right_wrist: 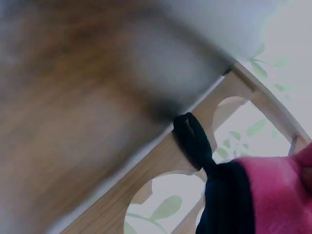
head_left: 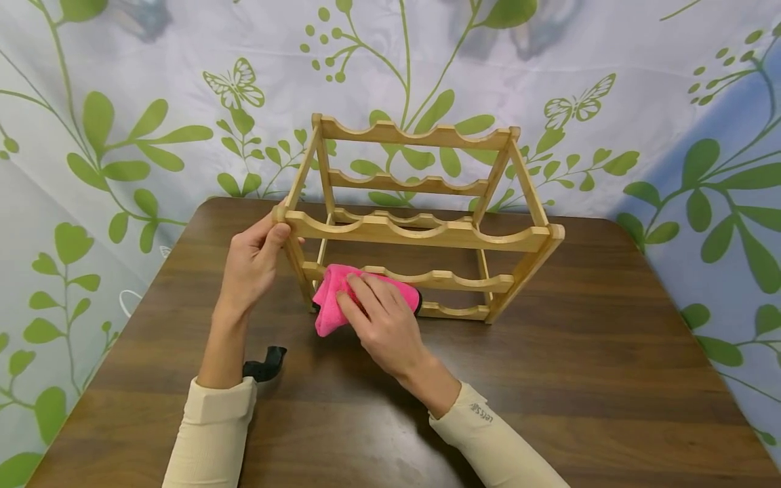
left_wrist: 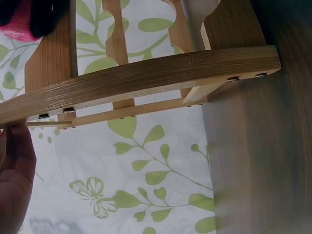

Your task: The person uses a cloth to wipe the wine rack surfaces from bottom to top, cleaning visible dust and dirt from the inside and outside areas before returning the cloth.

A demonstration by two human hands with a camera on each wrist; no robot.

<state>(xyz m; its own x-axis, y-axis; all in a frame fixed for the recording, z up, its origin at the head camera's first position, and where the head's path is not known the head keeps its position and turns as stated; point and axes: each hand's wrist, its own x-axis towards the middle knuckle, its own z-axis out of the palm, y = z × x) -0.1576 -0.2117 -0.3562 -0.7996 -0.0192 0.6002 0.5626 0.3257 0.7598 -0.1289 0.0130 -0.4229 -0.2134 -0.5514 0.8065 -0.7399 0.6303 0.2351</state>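
A light wooden rack [head_left: 421, 234] with scalloped rails, like a wine rack, stands on the table. My left hand [head_left: 249, 261] grips its upper front left corner, thumb on the front and fingers behind the post. In the left wrist view, those fingers lie at the edge of a side bar [left_wrist: 161, 68]. Bunched under my right hand [head_left: 387, 325] is a pink cloth [head_left: 331, 308] with black trim, held against the lower front rails at the left. A black loop [right_wrist: 192, 139] on the cloth's edge shows in the right wrist view, close to a scalloped rail [right_wrist: 161, 161].
On the brown wooden table [head_left: 586, 379], a small curved black object [head_left: 266, 366] lies beside my left forearm. Behind the table hangs a white backdrop [head_left: 183, 74] printed with green leaves and butterflies. A thin white cord [head_left: 125, 301] loops past the left table edge.
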